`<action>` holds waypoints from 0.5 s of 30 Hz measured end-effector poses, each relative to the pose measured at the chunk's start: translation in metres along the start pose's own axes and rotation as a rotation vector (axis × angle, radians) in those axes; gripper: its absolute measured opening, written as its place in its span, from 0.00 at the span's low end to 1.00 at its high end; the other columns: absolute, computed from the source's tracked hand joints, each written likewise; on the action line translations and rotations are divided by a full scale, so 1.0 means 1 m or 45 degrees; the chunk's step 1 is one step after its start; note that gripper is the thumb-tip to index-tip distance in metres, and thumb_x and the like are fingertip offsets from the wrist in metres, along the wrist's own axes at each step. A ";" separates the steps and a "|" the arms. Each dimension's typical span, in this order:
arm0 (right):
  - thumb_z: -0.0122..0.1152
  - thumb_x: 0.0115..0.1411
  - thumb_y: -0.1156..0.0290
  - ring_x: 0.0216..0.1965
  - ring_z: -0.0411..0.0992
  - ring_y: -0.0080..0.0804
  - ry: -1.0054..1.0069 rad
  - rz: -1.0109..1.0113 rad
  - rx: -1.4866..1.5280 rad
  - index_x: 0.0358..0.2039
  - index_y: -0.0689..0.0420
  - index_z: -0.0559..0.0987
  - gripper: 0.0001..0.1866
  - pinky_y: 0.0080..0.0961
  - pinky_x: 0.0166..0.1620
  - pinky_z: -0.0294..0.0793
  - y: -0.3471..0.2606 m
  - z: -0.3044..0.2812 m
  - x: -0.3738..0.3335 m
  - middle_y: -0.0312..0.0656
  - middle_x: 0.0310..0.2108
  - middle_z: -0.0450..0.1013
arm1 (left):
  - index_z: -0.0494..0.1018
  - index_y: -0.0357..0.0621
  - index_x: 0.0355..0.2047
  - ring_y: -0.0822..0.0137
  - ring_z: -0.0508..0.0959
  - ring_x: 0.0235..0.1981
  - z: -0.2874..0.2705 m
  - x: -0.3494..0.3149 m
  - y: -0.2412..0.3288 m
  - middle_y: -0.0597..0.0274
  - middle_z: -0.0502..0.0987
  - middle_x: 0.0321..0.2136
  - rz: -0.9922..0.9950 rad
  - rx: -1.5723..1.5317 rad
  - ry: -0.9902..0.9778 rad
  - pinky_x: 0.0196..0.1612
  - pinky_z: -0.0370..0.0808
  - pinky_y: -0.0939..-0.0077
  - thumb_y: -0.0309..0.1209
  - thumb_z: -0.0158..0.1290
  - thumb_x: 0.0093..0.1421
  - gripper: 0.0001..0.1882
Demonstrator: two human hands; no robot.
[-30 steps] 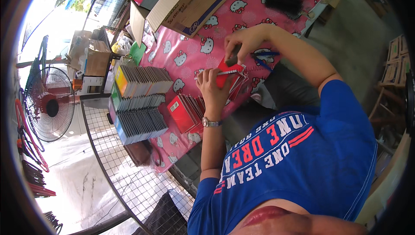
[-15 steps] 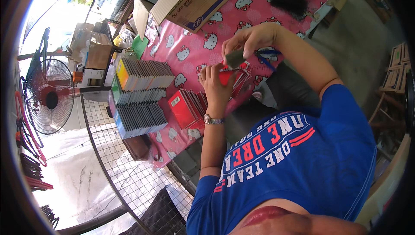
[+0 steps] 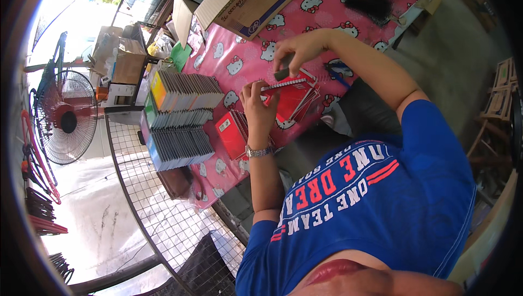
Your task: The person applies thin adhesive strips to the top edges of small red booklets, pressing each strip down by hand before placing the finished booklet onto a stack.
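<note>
The left hand [image 3: 259, 111], thumb spread, steadies a red notebook [image 3: 289, 102] on the surface [image 3: 249, 53]; whether its fingers grip, I cannot tell. The right hand [image 3: 305, 48] pinches a dark block [image 3: 281, 74] by the spine [image 3: 294, 82]. An off-centre push could make it slip. The lap-side edge is near; open room lies boxward [image 3: 256, 4].

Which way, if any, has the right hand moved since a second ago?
Yes: the right hand has shifted leftward, judged against the cardboard box.
</note>
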State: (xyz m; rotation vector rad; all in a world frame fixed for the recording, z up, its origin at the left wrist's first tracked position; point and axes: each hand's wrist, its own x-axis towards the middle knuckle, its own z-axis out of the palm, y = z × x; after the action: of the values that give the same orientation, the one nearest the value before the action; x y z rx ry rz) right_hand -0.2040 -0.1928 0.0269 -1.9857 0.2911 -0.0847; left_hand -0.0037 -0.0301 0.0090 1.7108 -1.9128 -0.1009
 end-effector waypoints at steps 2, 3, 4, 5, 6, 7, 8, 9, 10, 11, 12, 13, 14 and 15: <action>0.68 0.48 0.67 0.49 0.68 0.32 -0.113 -0.129 0.442 0.48 0.62 0.78 0.25 0.28 0.56 0.64 0.009 0.001 0.012 0.39 0.49 0.68 | 0.72 0.43 0.42 0.53 0.72 0.45 -0.001 0.000 -0.002 0.55 0.72 0.40 0.001 0.007 0.001 0.47 0.71 0.60 0.28 0.64 0.51 0.19; 0.68 0.48 0.67 0.47 0.69 0.32 -0.228 -0.251 0.886 0.48 0.61 0.79 0.24 0.28 0.56 0.64 0.014 0.003 0.017 0.39 0.48 0.67 | 0.72 0.42 0.43 0.55 0.74 0.42 -0.001 0.002 -0.001 0.54 0.73 0.40 -0.108 -0.149 -0.058 0.43 0.73 0.63 0.28 0.64 0.52 0.19; 0.68 0.48 0.67 0.47 0.69 0.32 -0.229 -0.250 0.888 0.48 0.61 0.79 0.24 0.28 0.56 0.64 0.019 0.002 0.017 0.39 0.48 0.67 | 0.71 0.41 0.43 0.56 0.75 0.39 -0.001 0.003 0.000 0.54 0.73 0.39 -0.216 -0.305 -0.118 0.40 0.74 0.65 0.28 0.64 0.53 0.18; 0.67 0.48 0.68 0.47 0.70 0.32 -0.157 -0.140 0.587 0.47 0.61 0.78 0.24 0.28 0.56 0.65 0.009 0.001 0.016 0.40 0.48 0.68 | 0.71 0.41 0.43 0.56 0.75 0.39 -0.001 0.002 -0.002 0.54 0.73 0.39 -0.219 -0.303 -0.115 0.40 0.74 0.65 0.28 0.64 0.53 0.18; 0.66 0.48 0.69 0.47 0.70 0.31 -0.083 -0.032 0.286 0.47 0.62 0.78 0.24 0.27 0.56 0.65 0.003 -0.001 0.016 0.41 0.49 0.68 | 0.71 0.40 0.43 0.58 0.76 0.35 0.000 0.001 -0.006 0.54 0.74 0.39 -0.245 -0.348 -0.136 0.36 0.74 0.68 0.28 0.63 0.54 0.18; 0.66 0.48 0.69 0.47 0.70 0.31 -0.085 -0.034 0.285 0.47 0.62 0.78 0.24 0.27 0.56 0.65 0.009 0.000 0.019 0.41 0.49 0.68 | 0.71 0.39 0.43 0.61 0.77 0.32 0.001 0.000 -0.009 0.54 0.75 0.39 -0.271 -0.394 -0.157 0.33 0.74 0.71 0.28 0.62 0.55 0.17; 0.66 0.49 0.67 0.46 0.70 0.31 -0.201 -0.180 0.685 0.47 0.62 0.78 0.23 0.28 0.55 0.65 0.013 0.000 0.020 0.41 0.47 0.68 | 0.71 0.39 0.43 0.61 0.77 0.32 0.003 0.000 -0.009 0.54 0.75 0.39 -0.270 -0.396 -0.159 0.33 0.74 0.71 0.28 0.62 0.55 0.17; 0.66 0.50 0.65 0.45 0.71 0.31 -0.316 -0.329 1.085 0.47 0.61 0.78 0.23 0.28 0.55 0.66 0.017 0.001 0.020 0.40 0.45 0.68 | 0.71 0.39 0.43 0.64 0.77 0.30 0.005 0.001 -0.009 0.55 0.75 0.38 -0.275 -0.458 -0.147 0.33 0.74 0.72 0.28 0.62 0.56 0.17; 0.66 0.50 0.65 0.45 0.71 0.31 -0.312 -0.327 1.086 0.47 0.61 0.78 0.23 0.28 0.55 0.66 0.022 0.001 0.019 0.40 0.45 0.68 | 0.71 0.39 0.43 0.67 0.77 0.29 0.006 0.002 -0.010 0.56 0.76 0.38 -0.279 -0.520 -0.135 0.33 0.73 0.74 0.28 0.62 0.56 0.16; 0.65 0.51 0.64 0.47 0.70 0.31 -0.210 -0.208 0.659 0.47 0.62 0.78 0.23 0.30 0.55 0.66 0.011 0.001 0.018 0.42 0.46 0.68 | 0.71 0.39 0.43 0.67 0.77 0.29 0.009 -0.001 -0.016 0.56 0.76 0.38 -0.281 -0.516 -0.129 0.33 0.73 0.74 0.28 0.62 0.56 0.16; 0.64 0.52 0.62 0.48 0.70 0.32 -0.106 -0.092 0.232 0.47 0.62 0.78 0.24 0.31 0.55 0.66 0.003 0.001 0.018 0.44 0.47 0.69 | 0.71 0.39 0.42 0.69 0.76 0.29 0.012 -0.004 -0.022 0.58 0.77 0.37 -0.292 -0.566 -0.095 0.33 0.73 0.75 0.27 0.62 0.57 0.15; 0.64 0.52 0.62 0.48 0.70 0.32 -0.112 -0.098 0.229 0.47 0.62 0.78 0.24 0.31 0.55 0.66 0.006 0.004 0.023 0.44 0.47 0.69 | 0.71 0.38 0.42 0.71 0.75 0.29 0.014 -0.008 -0.029 0.59 0.77 0.36 -0.305 -0.616 -0.059 0.33 0.73 0.76 0.27 0.61 0.57 0.15; 0.65 0.51 0.60 0.47 0.70 0.33 -0.204 -0.280 0.634 0.47 0.59 0.79 0.24 0.32 0.54 0.66 0.011 0.008 0.024 0.44 0.46 0.69 | 0.71 0.38 0.42 0.71 0.75 0.29 0.013 -0.005 -0.024 0.59 0.77 0.36 -0.301 -0.621 -0.065 0.33 0.73 0.76 0.27 0.61 0.57 0.15; 0.65 0.51 0.59 0.46 0.70 0.35 -0.295 -0.465 1.039 0.48 0.57 0.80 0.24 0.33 0.54 0.67 0.017 0.009 0.025 0.45 0.44 0.68 | 0.70 0.38 0.42 0.72 0.75 0.28 0.012 -0.002 -0.019 0.60 0.77 0.35 -0.323 -0.640 -0.088 0.33 0.73 0.76 0.26 0.61 0.57 0.15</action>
State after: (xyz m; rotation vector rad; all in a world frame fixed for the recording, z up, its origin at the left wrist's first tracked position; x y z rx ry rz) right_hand -0.1814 -0.1974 0.0060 -1.1962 -0.2375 -0.1732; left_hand 0.0074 -0.0356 -0.0093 1.5965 -1.5328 -0.6843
